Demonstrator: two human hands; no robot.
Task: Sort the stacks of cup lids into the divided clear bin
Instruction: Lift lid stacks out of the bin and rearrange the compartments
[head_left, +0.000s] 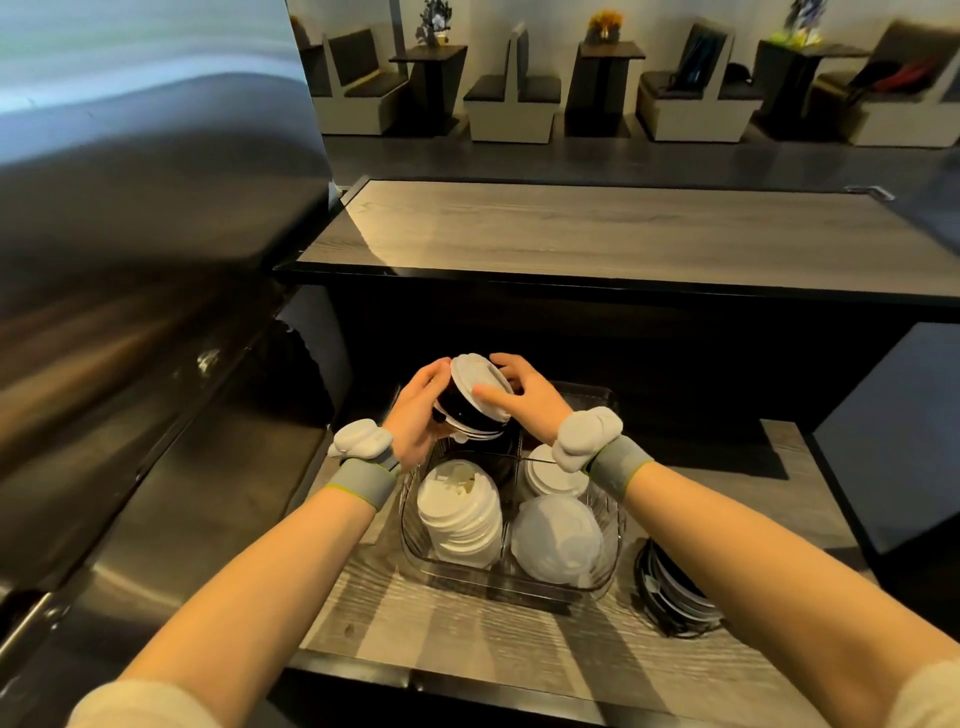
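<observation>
Both hands hold a tilted stack of black lids (467, 410) topped by a white lid (478, 382) above the far left part of the divided clear bin (613, 525). My left hand (415, 415) grips the stack's left side. My right hand (519, 395) curls over its top and right side. In the bin, a stack of white lids (460, 512) fills the near left compartment, a stack of translucent lids (558, 538) the near right, and flat white lids (550, 475) the far right.
A stack of black lids (675, 597) lies on the wood-grain counter (467, 634) right of the bin. A stainless steel surface (156, 389) rises at the left. A raised counter (597, 234) runs behind the bin, with booth seats beyond.
</observation>
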